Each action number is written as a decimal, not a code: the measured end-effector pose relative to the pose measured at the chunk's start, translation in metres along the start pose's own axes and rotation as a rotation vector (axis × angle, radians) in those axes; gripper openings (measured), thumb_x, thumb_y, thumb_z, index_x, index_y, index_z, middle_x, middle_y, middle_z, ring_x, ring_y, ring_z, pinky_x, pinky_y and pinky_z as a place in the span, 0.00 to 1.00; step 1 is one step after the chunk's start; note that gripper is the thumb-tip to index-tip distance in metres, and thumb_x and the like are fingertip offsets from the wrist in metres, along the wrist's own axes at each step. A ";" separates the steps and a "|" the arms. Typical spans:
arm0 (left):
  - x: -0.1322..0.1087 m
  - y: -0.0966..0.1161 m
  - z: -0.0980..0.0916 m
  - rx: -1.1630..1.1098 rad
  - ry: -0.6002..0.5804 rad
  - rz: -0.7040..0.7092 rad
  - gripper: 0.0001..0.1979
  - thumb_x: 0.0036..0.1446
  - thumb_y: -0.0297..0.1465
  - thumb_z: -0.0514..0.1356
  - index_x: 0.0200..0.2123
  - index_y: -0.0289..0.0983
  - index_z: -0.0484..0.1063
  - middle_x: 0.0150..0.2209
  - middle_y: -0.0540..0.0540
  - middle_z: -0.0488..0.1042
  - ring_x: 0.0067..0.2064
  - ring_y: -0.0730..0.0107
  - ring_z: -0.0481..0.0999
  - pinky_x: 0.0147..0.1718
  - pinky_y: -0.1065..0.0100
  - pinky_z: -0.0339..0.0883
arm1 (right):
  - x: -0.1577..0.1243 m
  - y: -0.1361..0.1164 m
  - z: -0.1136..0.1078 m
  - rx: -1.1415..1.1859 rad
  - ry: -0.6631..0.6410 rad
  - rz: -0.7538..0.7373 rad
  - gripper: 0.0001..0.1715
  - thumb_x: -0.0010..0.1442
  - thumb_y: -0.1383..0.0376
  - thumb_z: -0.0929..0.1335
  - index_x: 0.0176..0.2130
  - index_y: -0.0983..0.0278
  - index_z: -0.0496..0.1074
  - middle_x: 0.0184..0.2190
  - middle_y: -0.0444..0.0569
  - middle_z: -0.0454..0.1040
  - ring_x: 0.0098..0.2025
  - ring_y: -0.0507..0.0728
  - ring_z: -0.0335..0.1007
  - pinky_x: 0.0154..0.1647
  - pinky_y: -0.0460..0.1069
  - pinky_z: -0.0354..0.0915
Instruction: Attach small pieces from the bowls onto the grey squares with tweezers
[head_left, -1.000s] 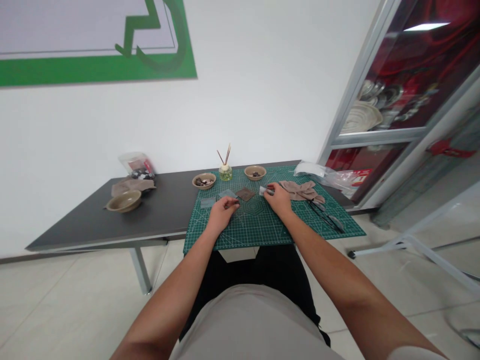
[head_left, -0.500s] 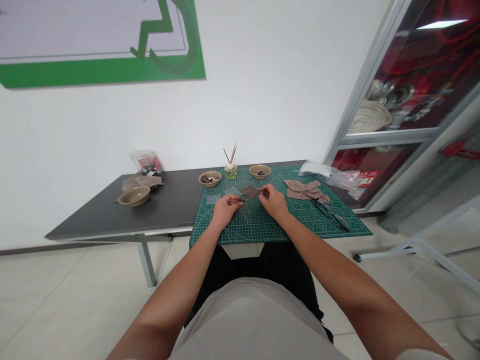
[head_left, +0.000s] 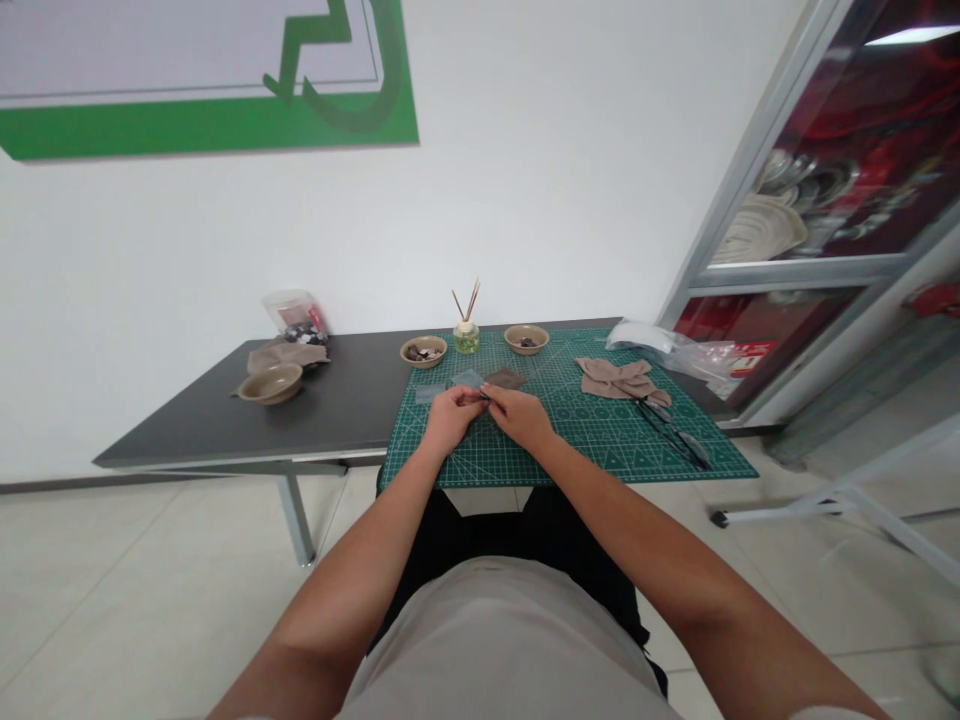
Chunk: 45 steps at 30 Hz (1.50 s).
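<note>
Over the green cutting mat (head_left: pixel 585 440), my left hand (head_left: pixel 448 418) and my right hand (head_left: pixel 521 418) meet fingertip to fingertip. Both are closed in a pinch around something small and dark, too hidden by the fingers to name. Just beyond them lies a brown square piece (head_left: pixel 507 378) on the mat. A pale blue, see-through square (head_left: pixel 466 379) is beside it, behind my left hand. Another pale flat piece (head_left: pixel 428 393) lies to the left of that hand.
A bowl of dark and light bits (head_left: pixel 424 352), a reed diffuser (head_left: pixel 466 340) and a second bowl (head_left: pixel 526 340) stand behind. Brown cloth (head_left: pixel 616 380), black-framed glasses (head_left: pixel 673 435) and a plastic bag (head_left: pixel 660 342) lie right. Left are a bowl (head_left: pixel 271 386) and clear container (head_left: pixel 296 315).
My right hand has moved left, away from the brown square's right side, and now touches my left hand's fingertips. My left hand has stayed nearly in place.
</note>
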<state>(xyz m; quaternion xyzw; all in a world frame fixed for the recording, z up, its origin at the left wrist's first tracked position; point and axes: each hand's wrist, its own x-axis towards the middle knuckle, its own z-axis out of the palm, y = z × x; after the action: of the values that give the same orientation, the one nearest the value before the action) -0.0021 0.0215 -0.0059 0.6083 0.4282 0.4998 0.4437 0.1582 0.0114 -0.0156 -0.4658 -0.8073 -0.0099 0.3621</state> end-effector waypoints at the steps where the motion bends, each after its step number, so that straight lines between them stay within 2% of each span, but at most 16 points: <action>1: -0.001 0.001 0.001 0.006 0.008 0.004 0.10 0.42 0.33 0.67 0.29 0.35 0.73 0.25 0.50 0.76 0.28 0.70 0.74 0.31 0.68 0.67 | 0.000 -0.001 0.000 -0.011 -0.007 -0.009 0.22 0.61 0.69 0.63 0.54 0.60 0.70 0.51 0.49 0.75 0.50 0.58 0.74 0.51 0.54 0.70; 7: -0.006 0.010 0.002 0.106 0.057 0.025 0.06 0.45 0.32 0.64 0.27 0.35 0.72 0.21 0.51 0.73 0.24 0.71 0.71 0.27 0.70 0.65 | 0.001 -0.003 -0.002 -0.038 0.040 -0.142 0.22 0.61 0.72 0.63 0.54 0.65 0.71 0.52 0.51 0.75 0.55 0.58 0.69 0.58 0.55 0.65; 13: -0.008 0.012 0.001 0.137 0.058 0.045 0.04 0.47 0.30 0.61 0.26 0.35 0.73 0.20 0.52 0.72 0.23 0.73 0.70 0.26 0.71 0.63 | 0.001 -0.002 -0.001 -0.054 0.033 -0.165 0.24 0.61 0.74 0.62 0.56 0.61 0.70 0.52 0.49 0.74 0.48 0.58 0.71 0.51 0.55 0.69; 20: -0.007 0.009 0.001 0.211 0.094 0.031 0.02 0.44 0.26 0.61 0.23 0.35 0.74 0.18 0.53 0.71 0.22 0.74 0.68 0.24 0.72 0.60 | -0.001 -0.001 0.002 -0.048 0.023 -0.227 0.24 0.62 0.74 0.61 0.56 0.62 0.70 0.54 0.50 0.73 0.52 0.57 0.70 0.56 0.55 0.67; 28: -0.007 0.001 0.000 0.104 0.130 0.011 0.08 0.47 0.33 0.64 0.30 0.35 0.76 0.22 0.50 0.76 0.26 0.70 0.74 0.28 0.70 0.65 | -0.001 0.001 0.003 -0.065 0.033 -0.120 0.24 0.62 0.73 0.62 0.56 0.61 0.69 0.51 0.50 0.75 0.51 0.57 0.72 0.54 0.55 0.69; 32: -0.008 0.003 0.001 0.148 0.127 0.017 0.04 0.46 0.29 0.63 0.27 0.34 0.75 0.21 0.50 0.75 0.25 0.71 0.73 0.28 0.70 0.65 | -0.002 0.001 0.004 -0.051 0.008 -0.208 0.24 0.63 0.73 0.60 0.56 0.64 0.69 0.54 0.52 0.73 0.54 0.57 0.70 0.58 0.55 0.66; 37: -0.008 0.002 0.002 0.070 0.138 -0.003 0.07 0.46 0.30 0.64 0.31 0.34 0.76 0.23 0.50 0.76 0.26 0.70 0.74 0.28 0.70 0.66 | -0.002 0.002 0.006 -0.040 0.034 -0.172 0.25 0.62 0.73 0.61 0.57 0.64 0.69 0.53 0.53 0.74 0.53 0.57 0.71 0.57 0.56 0.67; 41: -0.008 0.000 0.002 0.094 0.147 0.021 0.04 0.46 0.28 0.63 0.28 0.35 0.75 0.22 0.50 0.76 0.26 0.71 0.74 0.28 0.70 0.66 | -0.002 0.001 0.007 -0.036 0.018 -0.243 0.25 0.63 0.74 0.60 0.57 0.65 0.68 0.55 0.54 0.71 0.56 0.57 0.68 0.59 0.56 0.65; 45: -0.009 0.000 0.002 0.051 0.146 0.009 0.06 0.46 0.30 0.63 0.30 0.35 0.76 0.24 0.50 0.76 0.27 0.70 0.75 0.30 0.69 0.67 | -0.002 -0.001 0.005 -0.077 0.021 -0.197 0.25 0.63 0.74 0.59 0.58 0.63 0.67 0.54 0.52 0.73 0.54 0.57 0.70 0.58 0.55 0.66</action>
<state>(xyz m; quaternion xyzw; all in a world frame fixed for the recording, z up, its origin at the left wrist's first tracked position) -0.0010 0.0122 -0.0083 0.5831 0.4692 0.5339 0.3934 0.1548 0.0109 -0.0206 -0.3977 -0.8445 -0.0813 0.3495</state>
